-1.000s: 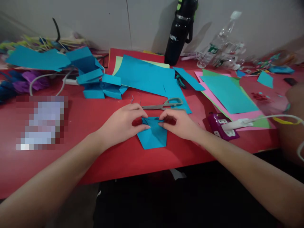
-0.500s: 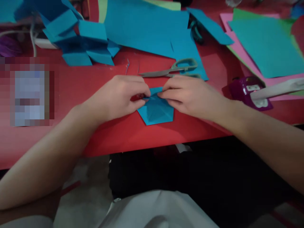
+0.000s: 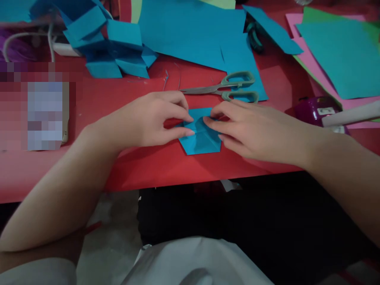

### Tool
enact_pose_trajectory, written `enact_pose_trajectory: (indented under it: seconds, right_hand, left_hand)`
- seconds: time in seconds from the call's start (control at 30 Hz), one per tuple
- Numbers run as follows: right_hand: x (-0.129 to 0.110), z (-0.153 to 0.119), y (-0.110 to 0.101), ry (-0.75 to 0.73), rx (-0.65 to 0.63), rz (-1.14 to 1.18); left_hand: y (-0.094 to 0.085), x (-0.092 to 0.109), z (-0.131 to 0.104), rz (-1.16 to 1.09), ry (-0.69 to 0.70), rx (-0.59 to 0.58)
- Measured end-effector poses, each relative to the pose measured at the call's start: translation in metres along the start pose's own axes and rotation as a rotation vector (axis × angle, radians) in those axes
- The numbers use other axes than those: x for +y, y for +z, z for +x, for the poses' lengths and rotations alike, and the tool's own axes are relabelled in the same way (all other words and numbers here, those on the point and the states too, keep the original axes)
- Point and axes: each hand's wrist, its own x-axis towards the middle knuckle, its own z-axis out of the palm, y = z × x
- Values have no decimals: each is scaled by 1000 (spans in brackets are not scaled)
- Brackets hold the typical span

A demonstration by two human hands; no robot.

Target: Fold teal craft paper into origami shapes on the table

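left hand (image 3: 163, 118): thumb and forefinger parted | right hand (image 3: 246, 128): fingers bent | hands near each other

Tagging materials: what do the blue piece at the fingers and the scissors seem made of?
Blue piece: likely paper or thin card, matte, with crisp creases. Scissors: blades probably metal, thin and grey with a dull sheen; handles seemingly plastic, thick grey-green loops.

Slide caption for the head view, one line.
Left hand and right hand on creased blue paper, red table beneath, scissors lying just beyond.
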Motion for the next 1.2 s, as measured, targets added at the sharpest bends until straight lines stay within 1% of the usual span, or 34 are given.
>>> enact_pose_trajectory:
  seconds: [0.13,0.27,0.37,0.5,0.73,0.83,0.97,1.1,1.2]
  right_hand:
    - [3,6,6,77,51,141]
    - [9,15,9,146,141,287]
    - [12,20,10,234,205,380]
    - [14,23,14,325,254,466]
    - [16,28,24,364,308,560]
    - [15,29,23,395,307,616]
    - [13,29,21,387,315,675]
    - [15,31,25,376,372,647]
    - [16,32,29,353,433,613]
  left_hand:
    - [3,3,2,-4,-27,24]
    - [4,4,5,-26,-83,56]
    - [5,4,7,-27,-134,74]
    - [7,5,7,-45,-204,121]
    - [9,5,8,-88,-278,126]
    - [10,4,8,-121,-298,132]
    - [11,1,7,-157,-295,155]
    - [11,-1,6,-193,-285,181]
    - [10,-1,6,-215,-307,214]
